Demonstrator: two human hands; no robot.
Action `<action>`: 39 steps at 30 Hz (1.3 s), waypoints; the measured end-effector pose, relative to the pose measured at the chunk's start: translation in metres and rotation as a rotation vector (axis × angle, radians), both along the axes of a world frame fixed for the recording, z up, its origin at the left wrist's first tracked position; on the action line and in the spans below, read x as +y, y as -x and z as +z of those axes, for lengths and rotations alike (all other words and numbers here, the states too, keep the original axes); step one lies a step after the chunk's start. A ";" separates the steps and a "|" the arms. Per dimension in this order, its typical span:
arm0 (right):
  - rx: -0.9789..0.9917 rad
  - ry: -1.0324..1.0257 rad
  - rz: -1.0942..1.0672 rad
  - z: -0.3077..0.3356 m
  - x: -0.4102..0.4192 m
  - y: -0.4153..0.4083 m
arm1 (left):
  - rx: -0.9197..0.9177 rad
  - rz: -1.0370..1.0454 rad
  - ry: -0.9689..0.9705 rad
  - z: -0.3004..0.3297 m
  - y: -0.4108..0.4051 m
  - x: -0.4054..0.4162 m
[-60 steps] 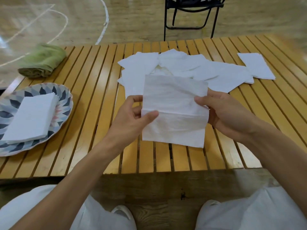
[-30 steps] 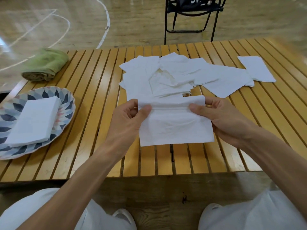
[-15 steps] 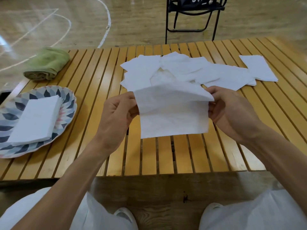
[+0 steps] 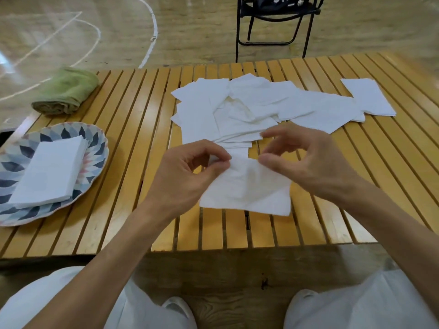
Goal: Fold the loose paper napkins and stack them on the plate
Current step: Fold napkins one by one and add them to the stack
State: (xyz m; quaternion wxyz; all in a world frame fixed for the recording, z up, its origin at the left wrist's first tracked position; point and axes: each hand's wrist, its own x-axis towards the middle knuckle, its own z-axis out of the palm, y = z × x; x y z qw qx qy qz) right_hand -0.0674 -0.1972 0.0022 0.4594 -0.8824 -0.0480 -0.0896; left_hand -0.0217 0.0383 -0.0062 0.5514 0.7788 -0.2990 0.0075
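1. Head view, slatted wooden table (image 4: 133,176): occupied most of frame; seated person's white-clad knees visible below near edge.
2. Left hand (image 4: 187,176): thumb and forefinger pinched on upper left corner of folded napkin (image 4: 251,191); other fingers curled.
3. Right hand (image 4: 306,160): raised just above napkin's upper right part, fingers loosely curled with thumb and forefinger apart; contact with paper impossible to tell.
4. Folded napkin: white, lay flat on table near front edge, between both hands, touching near edge of loose pile.
5. Loose napkins (image 4: 237,110): overlapping white sheets spread across table middle, beyond hands.
6. Small napkin stack (image 4: 368,97): set at far right of table, overlapping right end of loose spread.
7. Plate (image 4: 95,141): patterned in blue, grey and pink, at left edge of table, well apart from hands.
8. Folded stack (image 4: 50,169): rested on plate, edges roughly squared.
9. Green towel (image 4: 66,91): rolled, at far left corner of table.
10. Black folding chair (image 4: 275,20): stood on wooden floor beyond table.
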 end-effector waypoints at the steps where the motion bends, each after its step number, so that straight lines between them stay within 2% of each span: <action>1: 0.014 0.072 0.037 0.000 0.005 0.000 | -0.009 -0.031 -0.039 -0.001 0.001 -0.001; 4: 0.088 0.095 0.151 -0.002 0.016 -0.001 | -0.075 -0.097 -0.150 -0.006 0.004 -0.004; 8: 0.155 0.061 0.215 -0.005 0.017 -0.001 | -0.127 -0.106 -0.192 -0.008 0.004 -0.006; 15: 0.202 0.019 0.188 -0.010 0.015 -0.003 | -0.053 -0.115 -0.166 -0.015 0.009 -0.011; 23: 0.188 0.073 0.214 -0.017 0.019 -0.003 | 0.036 0.077 -0.110 -0.019 0.013 -0.022; 32: 0.251 0.050 0.058 -0.019 -0.006 -0.006 | 0.151 0.347 -0.008 -0.017 -0.004 -0.003; 37: 0.312 0.034 -0.057 -0.021 -0.013 -0.009 | 0.230 0.360 -0.181 -0.029 -0.008 0.005; 39: 0.333 0.027 -0.124 -0.025 -0.011 -0.012 | 0.198 0.371 -0.275 -0.032 -0.008 0.006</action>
